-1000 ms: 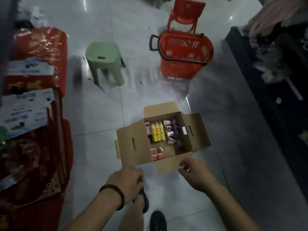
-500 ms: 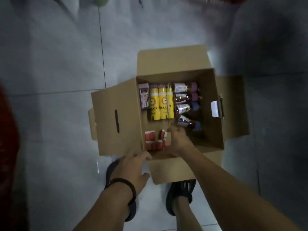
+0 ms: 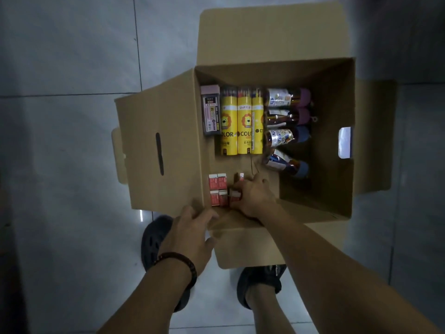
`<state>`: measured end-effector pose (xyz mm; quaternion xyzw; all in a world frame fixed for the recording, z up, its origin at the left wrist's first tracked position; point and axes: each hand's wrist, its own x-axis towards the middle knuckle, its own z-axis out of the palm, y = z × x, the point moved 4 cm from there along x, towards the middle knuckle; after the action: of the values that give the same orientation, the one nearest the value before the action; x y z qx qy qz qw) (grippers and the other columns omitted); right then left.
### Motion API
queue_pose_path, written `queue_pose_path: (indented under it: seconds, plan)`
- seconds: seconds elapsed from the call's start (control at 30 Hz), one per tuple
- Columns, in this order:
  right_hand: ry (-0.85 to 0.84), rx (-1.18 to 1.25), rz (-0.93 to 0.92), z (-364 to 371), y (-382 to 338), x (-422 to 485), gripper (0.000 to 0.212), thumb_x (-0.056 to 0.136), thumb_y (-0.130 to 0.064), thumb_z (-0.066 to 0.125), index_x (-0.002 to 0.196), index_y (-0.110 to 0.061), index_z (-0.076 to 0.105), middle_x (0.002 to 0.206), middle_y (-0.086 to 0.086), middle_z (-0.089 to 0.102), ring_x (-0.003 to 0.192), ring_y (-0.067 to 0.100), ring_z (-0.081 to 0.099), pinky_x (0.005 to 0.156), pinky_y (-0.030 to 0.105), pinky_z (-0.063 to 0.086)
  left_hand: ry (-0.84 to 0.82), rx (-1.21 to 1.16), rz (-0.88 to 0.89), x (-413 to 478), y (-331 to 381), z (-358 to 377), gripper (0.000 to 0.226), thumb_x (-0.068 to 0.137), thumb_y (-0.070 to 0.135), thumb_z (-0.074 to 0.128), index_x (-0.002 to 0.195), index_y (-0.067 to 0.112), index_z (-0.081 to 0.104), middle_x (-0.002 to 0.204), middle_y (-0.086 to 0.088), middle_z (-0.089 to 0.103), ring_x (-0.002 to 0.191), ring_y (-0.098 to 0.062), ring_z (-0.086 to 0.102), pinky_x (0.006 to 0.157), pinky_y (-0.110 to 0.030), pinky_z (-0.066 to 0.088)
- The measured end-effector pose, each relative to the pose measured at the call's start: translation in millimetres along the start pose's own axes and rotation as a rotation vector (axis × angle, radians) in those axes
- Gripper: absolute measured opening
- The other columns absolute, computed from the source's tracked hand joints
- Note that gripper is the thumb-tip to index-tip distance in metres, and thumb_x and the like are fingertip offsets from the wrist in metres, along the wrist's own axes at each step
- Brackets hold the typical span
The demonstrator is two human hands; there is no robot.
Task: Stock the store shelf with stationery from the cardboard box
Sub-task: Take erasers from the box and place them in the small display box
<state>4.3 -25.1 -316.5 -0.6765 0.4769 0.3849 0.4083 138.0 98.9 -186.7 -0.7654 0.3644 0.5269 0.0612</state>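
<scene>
the right hand (image 3: 252, 197) is down in the cardboard box (image 3: 332, 141), its grip closing on one small red pack (image 3: 235, 194) beside the others (image 3: 218, 189); whether it holds firmly i cannot tell. the left hand (image 3: 192, 233) rests open on the near edge, steadying it. to do it well, i think, pinch the pack by its sides and lift straight up. yellow pencil tubes (image 3: 237, 124) lie further in, untouched.

I see a grey tiled floor (image 3: 72, 165) with pale grout lines, and standing straight on it an open cardboard box (image 3: 163, 121) with its flaps spread flat, plus two dark shoes (image 3: 154, 239) at the box's near edge.
</scene>
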Motion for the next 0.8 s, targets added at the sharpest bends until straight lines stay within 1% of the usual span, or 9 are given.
queue_pose_path:
  seconds: [0.13,0.27,0.37,0.47,0.53,0.6,0.67,0.73,0.8]
  plan:
    - [-0.048,0.102,0.072,-1.5,-1.7,6.5,0.074,0.076,-0.050,0.088,0.141,-0.035,0.055,0.159,0.017,0.025,0.148,0.040,0.026,0.121,0.054,0.035,0.028,-0.037,-0.024,11.2,-2.1,6.9,0.053,0.097,0.021,0.072,0.137,0.044,0.048,0.143,0.004,0.044,0.129,-0.021,0.053,0.106,-0.034,0.052]
    - [-0.075,0.067,0.106,3.1,-5.6,15.0,0.094,0.073,-0.067,0.081,0.153,-0.031,0.045,0.160,0.019,0.022,0.150,0.044,0.019,0.117,0.055,0.034,0.030,-0.062,-0.015,12.9,-5.5,8.1,0.050,0.097,0.023,0.073,0.135,0.046,0.049,0.141,0.006,0.044,0.123,-0.019,0.055,0.102,-0.032,0.054]
    - [0.014,0.014,0.057,-3.8,-7.1,5.6,0.084,0.071,-0.066,0.082,0.143,-0.032,0.054,0.158,0.012,0.022,0.146,0.040,0.021,0.115,0.054,0.036,0.076,-0.149,0.002,6.9,-6.3,2.0,0.043,0.097,0.027,0.071,0.131,0.045,0.053,0.134,0.007,0.044,0.111,-0.012,0.056,0.096,-0.028,0.054]
    - [0.205,-0.027,-0.022,-24.7,-13.0,-28.8,0.075,0.069,-0.062,0.087,0.133,-0.034,0.060,0.148,0.007,0.026,0.139,0.034,0.030,0.114,0.049,0.038,0.209,-0.356,0.000,-0.9,-4.8,-13.6,0.026,0.099,0.029,0.067,0.122,0.041,0.060,0.121,0.009,0.048,0.093,-0.003,0.057,0.078,-0.013,0.046]
    - [0.272,0.124,-0.086,-42.1,-21.1,-64.6,0.065,0.067,-0.055,0.091,0.122,-0.037,0.062,0.141,0.001,0.034,0.131,0.023,0.038,0.108,0.040,0.045,0.266,-0.541,-0.061,-10.4,-0.3,-29.1,0.016,0.101,0.032,0.064,0.116,0.037,0.062,0.119,0.010,0.054,0.094,-0.003,0.059,0.073,-0.009,0.042]
    - [0.274,0.420,-0.181,-61.5,-35.5,-109.2,0.050,0.066,-0.047,0.095,0.103,-0.037,0.063,0.122,-0.008,0.054,0.108,0.009,0.055,0.089,0.029,0.054,0.268,-0.739,-0.120,-24.3,7.6,-47.7,0.011,0.104,0.037,0.060,0.114,0.035,0.063,0.119,0.008,0.062,0.100,-0.003,0.061,0.075,-0.015,0.048]
    - [0.253,0.631,-0.260,-85.0,-55.9,-159.6,0.042,0.067,-0.038,0.097,0.095,-0.033,0.067,0.095,-0.013,0.070,0.085,0.006,0.067,0.074,0.030,0.059,0.204,-0.970,-0.150,-44.3,19.7,-69.8,0.015,0.105,0.043,0.055,0.111,0.034,0.066,0.116,0.004,0.069,0.104,-0.011,0.066,0.086,-0.031,0.057]
    - [0.215,0.666,-0.313,-114.8,-85.0,-215.1,0.040,0.069,-0.029,0.098,0.099,-0.030,0.071,0.092,-0.011,0.074,0.081,0.007,0.070,0.070,0.029,0.060,0.127,-1.189,-0.136,-70.9,33.6,-98.7,0.027,0.104,0.050,0.054,0.109,0.029,0.069,0.112,-0.001,0.076,0.106,-0.020,0.073,0.092,-0.043,0.060]
    - [0.214,0.626,-0.398,-148.6,-117.3,-270.6,0.038,0.072,-0.024,0.096,0.102,-0.029,0.074,0.091,-0.011,0.076,0.080,0.008,0.070,0.070,0.029,0.060,0.049,-1.339,-0.072,-108.4,49.9,-135.2,0.037,0.103,0.053,0.054,0.116,0.022,0.071,0.115,-0.006,0.078,0.107,-0.025,0.074,0.091,-0.044,0.060]
